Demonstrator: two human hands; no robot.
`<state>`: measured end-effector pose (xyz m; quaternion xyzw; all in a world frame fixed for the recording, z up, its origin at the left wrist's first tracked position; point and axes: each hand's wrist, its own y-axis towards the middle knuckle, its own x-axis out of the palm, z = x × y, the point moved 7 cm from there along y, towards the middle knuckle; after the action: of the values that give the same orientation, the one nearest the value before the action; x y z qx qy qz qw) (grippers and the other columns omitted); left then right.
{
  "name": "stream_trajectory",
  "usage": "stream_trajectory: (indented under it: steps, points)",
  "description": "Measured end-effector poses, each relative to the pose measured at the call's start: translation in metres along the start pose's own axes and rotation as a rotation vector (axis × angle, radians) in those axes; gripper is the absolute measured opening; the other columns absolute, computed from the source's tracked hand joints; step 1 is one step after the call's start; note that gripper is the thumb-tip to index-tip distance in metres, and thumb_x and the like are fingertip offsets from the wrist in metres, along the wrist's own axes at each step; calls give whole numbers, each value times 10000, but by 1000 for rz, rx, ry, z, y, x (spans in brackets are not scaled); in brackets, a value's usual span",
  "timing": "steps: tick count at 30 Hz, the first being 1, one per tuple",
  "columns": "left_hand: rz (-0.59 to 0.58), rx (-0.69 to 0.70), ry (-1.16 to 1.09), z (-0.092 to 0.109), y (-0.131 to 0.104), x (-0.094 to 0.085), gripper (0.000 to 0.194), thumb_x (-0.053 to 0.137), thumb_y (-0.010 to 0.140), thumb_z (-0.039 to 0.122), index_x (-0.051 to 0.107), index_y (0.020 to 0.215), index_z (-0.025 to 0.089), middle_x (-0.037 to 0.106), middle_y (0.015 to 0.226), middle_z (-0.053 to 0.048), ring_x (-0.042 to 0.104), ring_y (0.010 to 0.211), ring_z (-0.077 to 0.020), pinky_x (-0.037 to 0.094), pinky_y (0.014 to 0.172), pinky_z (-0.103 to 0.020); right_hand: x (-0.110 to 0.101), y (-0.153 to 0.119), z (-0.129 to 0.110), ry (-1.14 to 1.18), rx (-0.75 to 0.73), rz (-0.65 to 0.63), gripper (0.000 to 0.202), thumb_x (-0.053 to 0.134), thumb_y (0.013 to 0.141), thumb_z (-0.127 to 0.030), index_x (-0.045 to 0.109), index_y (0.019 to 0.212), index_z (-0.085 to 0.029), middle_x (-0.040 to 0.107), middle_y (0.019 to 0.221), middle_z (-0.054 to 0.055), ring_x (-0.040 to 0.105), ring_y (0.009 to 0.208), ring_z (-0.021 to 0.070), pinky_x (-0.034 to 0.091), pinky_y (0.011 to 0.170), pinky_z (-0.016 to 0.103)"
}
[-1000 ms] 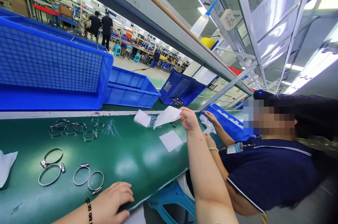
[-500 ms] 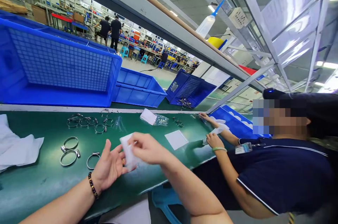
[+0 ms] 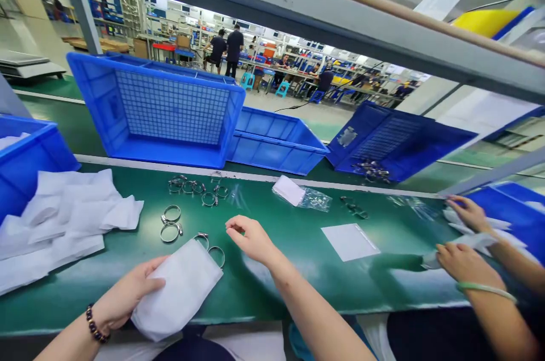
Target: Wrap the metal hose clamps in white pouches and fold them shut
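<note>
My left hand (image 3: 134,290) grips a white pouch (image 3: 181,287) by its left edge, thumb on top, above the table's front edge. Two metal hose clamps (image 3: 218,255) lie just past the pouch's far edge and are partly hidden by it. Over the table to the right of them is my right hand (image 3: 251,238), fingers curled together, nothing visible in them. Two more hose clamps (image 3: 171,231) lie beyond the pouch. Farther back sits a cluster of smaller hose clamps (image 3: 187,186).
White pouches (image 3: 72,213) are heaped at left beside a blue bin (image 3: 34,162). Blue crates (image 3: 170,148) line the back. A bag of small parts (image 3: 315,200) and a white sheet (image 3: 349,242) lie right of centre. A co-worker's hands (image 3: 466,261) handle white material at right.
The view has turned left. My right hand has let go of the white pouch and moved away from it. The pouch is now spread flatter in my left hand, lower and nearer me.
</note>
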<state>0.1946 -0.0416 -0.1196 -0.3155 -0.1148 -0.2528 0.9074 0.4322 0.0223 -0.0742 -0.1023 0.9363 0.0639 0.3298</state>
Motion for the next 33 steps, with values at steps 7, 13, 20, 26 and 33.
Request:
stream_trajectory:
  steps: [7,13,20,26,33]
  points:
    - [68,31,286,11,-20,-28,590,644,698,296,522,1258,156,634,1125,-80,590,978,-268,470,816,-309,74,18,-49,-275,-294,-65,357,476,834,-210,545,1184,-212,460,1304,102,448,1186,210,388,971,349]
    - [94,31,343,18,-40,-46,588,641,730,327,505,1282,179,614,1172,-79,587,982,-270,476,820,-308,133,36,-64,-450,-293,-131,552,467,849,-448,351,1353,-257,212,1473,122,234,1319,353,236,1028,564]
    - [195,73,372,41,-53,-51,521,701,693,365,595,1188,240,600,1203,-39,559,1058,-288,465,882,-318,141,42,-55,-542,-244,-106,554,488,811,-532,461,1221,-161,352,1387,161,306,1261,360,213,1009,604]
    - [135,43,288,58,-37,-32,533,723,669,334,598,1178,232,647,1109,-53,616,917,-262,505,754,-299,112,9,-31,-580,-409,-73,258,529,822,-367,533,974,-159,555,1010,120,466,1021,276,332,947,506]
    - [-94,93,281,84,15,23,570,722,661,291,573,1195,161,674,933,-67,616,750,-187,471,613,-221,42,-27,25,-540,-493,-47,127,484,824,-233,522,920,-160,552,994,117,477,1022,249,404,871,411]
